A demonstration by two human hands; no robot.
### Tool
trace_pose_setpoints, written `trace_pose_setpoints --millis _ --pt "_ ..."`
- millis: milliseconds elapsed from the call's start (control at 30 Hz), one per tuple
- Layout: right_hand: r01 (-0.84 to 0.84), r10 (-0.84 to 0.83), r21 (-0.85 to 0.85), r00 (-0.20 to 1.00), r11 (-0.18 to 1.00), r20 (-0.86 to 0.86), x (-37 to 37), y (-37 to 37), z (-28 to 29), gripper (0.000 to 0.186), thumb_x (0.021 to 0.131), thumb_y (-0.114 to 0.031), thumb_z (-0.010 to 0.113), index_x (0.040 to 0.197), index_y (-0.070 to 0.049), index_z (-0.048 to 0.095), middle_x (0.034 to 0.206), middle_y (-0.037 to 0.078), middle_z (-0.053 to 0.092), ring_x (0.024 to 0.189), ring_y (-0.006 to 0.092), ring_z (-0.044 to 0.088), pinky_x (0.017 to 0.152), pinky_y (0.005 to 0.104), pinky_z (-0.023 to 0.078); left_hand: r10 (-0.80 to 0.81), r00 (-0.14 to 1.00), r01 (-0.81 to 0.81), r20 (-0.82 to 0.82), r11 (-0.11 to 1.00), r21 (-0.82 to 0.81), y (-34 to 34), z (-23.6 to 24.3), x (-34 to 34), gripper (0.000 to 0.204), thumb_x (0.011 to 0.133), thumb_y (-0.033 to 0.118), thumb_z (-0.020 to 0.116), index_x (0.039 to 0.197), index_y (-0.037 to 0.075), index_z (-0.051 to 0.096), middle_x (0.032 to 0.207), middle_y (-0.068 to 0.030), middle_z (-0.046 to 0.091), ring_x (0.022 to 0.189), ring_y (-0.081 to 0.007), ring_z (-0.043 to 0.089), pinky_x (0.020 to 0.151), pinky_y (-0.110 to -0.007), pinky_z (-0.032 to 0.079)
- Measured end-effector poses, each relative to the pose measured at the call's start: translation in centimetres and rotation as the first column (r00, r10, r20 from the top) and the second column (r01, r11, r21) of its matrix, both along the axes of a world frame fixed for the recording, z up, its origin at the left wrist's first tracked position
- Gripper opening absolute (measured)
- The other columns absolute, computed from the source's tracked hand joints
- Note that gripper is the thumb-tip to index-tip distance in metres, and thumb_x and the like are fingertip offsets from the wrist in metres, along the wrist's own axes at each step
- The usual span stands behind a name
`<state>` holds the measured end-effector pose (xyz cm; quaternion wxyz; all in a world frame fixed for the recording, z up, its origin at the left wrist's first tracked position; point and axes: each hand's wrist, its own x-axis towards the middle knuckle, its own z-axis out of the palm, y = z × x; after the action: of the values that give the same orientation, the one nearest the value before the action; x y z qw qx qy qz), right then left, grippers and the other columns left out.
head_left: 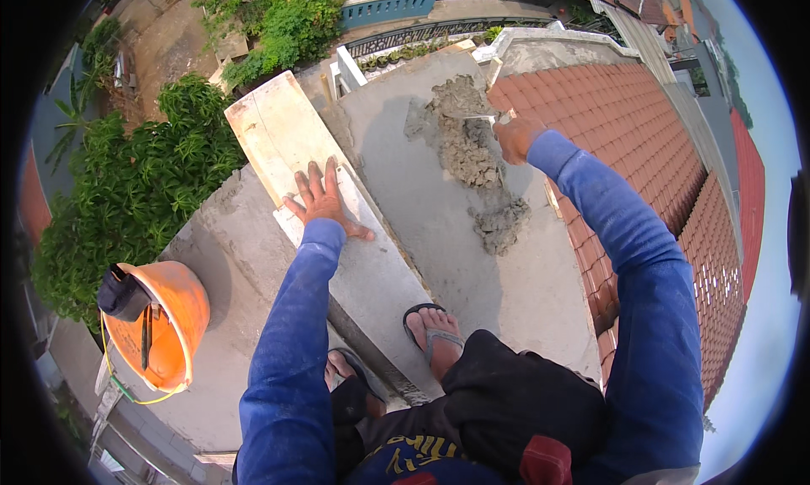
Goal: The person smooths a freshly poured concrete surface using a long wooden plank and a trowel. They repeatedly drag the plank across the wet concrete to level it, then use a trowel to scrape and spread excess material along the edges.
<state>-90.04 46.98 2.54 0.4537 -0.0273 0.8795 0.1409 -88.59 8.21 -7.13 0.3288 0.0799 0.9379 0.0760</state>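
My left hand (322, 200) lies with its fingers spread on a pale board (274, 135) and the whitish ledge (371, 261) that runs on from it toward my feet. My right hand (516, 139) is closed round the handle of a trowel (483, 117). The trowel's thin blade reaches left into a heap of wet grey mortar (467, 152), which hides part of it. More mortar (499, 226) lies in a looser clump nearer me. Both lie on a smooth grey cement slab (405, 177).
An orange bucket (181, 295) with a black cloth over its rim and a dark tool inside stands on the lower cement surface at left. Red roof tiles (616, 139) slope away at right. Leafy trees (152, 164) grow beyond the left edge. My sandalled feet (434, 337) are by the ledge.
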Motion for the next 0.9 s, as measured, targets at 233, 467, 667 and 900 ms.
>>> trace_pose_setpoints --millis 233,467,667,900 --pt "-0.021 0.071 0.130 0.920 0.991 -0.386 0.4 -1.2 -0.9 0.033 0.093 -0.014 0.059 0.121 -0.007 0.074 0.108 0.014 0.077 0.105 0.0351 0.073 0.084 0.0479 0.060 -0.012 1.000 0.012 -0.007 1.000 -0.021 0.0 -0.1 -0.1 0.178 0.025 0.052 0.103 0.165 0.033 -0.005 0.173 -0.0160 0.002 0.159 -0.0428 -0.006 0.118 -0.076 0.004" --pt "-0.288 0.346 0.201 0.850 0.936 -0.397 -1.7 -2.1 0.2 0.027 0.096 -0.016 0.056 0.111 -0.009 0.078 0.103 0.012 0.078 0.103 0.0306 0.075 0.077 0.0463 0.061 -0.006 1.000 0.006 -0.002 1.000 -0.013 -0.1 -0.2 -0.1 0.178 0.025 0.051 0.103 0.166 0.033 -0.005 0.173 -0.0162 0.002 0.159 -0.0424 -0.006 0.119 -0.075 0.002" --pt "-0.134 0.181 0.178 0.941 0.975 -0.287 0.1 -2.3 0.4 0.025 0.097 -0.016 0.056 0.108 -0.007 0.077 0.110 0.014 0.077 0.099 0.0313 0.076 0.080 0.0439 0.061 -0.008 1.000 0.008 0.004 1.000 -0.016 -0.1 -0.1 -0.1 0.179 0.025 0.052 0.103 0.166 0.032 -0.005 0.173 -0.0159 0.001 0.159 -0.0413 -0.005 0.119 -0.075 0.002" --pt "-0.061 0.106 0.115 0.895 0.991 -0.433 3.0 -1.6 -0.5 0.024 0.098 -0.018 0.055 0.110 -0.007 0.073 0.106 0.013 0.077 0.094 0.0315 0.076 0.075 0.0443 0.061 -0.005 1.000 0.005 0.005 1.000 -0.016 0.0 0.0 -0.1 0.178 0.026 0.052 0.104 0.166 0.031 -0.005 0.173 -0.0160 0.002 0.159 -0.0417 -0.006 0.119 -0.075 0.003"
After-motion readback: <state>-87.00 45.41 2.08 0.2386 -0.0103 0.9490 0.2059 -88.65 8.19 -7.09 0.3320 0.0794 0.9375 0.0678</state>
